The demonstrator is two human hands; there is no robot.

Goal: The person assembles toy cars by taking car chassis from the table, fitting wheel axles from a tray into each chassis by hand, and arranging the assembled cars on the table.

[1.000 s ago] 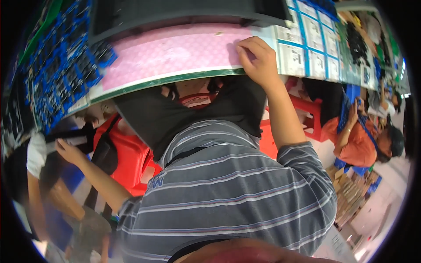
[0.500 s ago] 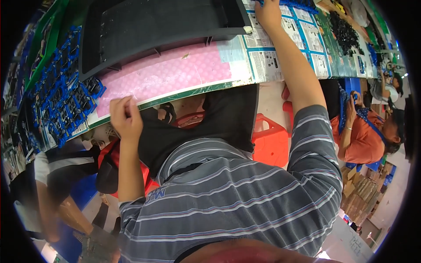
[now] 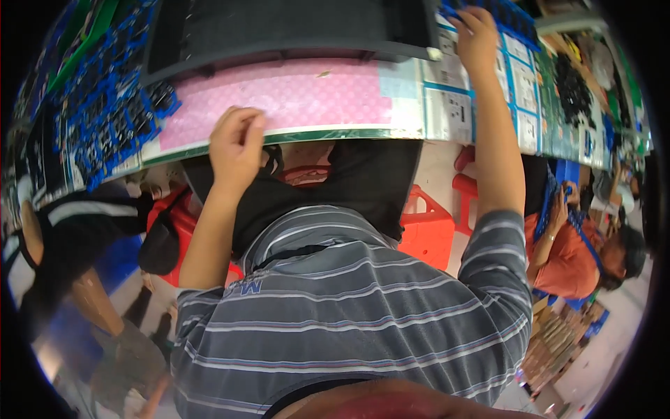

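Note:
My left hand is raised at the front edge of the table, over the pink patterned mat. Its fingers are loosely curled, with the thumb apart and nothing visible between them. Stretched far out, my right hand is above the printed sheets with blue borders. Its fingertips close on what looks like a small blue plastic part, partly hidden by the fingers. More blue parts lie just right of that hand. Between my hands, farther back, stands a large black plastic tray.
Many blue-and-black parts cover the table's left end. A heap of small black pieces lies at far right. Red stools stand below the table. A person in an orange shirt works at right; another person is at left.
The view has shifted, so the table sits lower and farther right. My left hand has lifted toward the mat's middle. My right hand has moved slightly right across the sheets.

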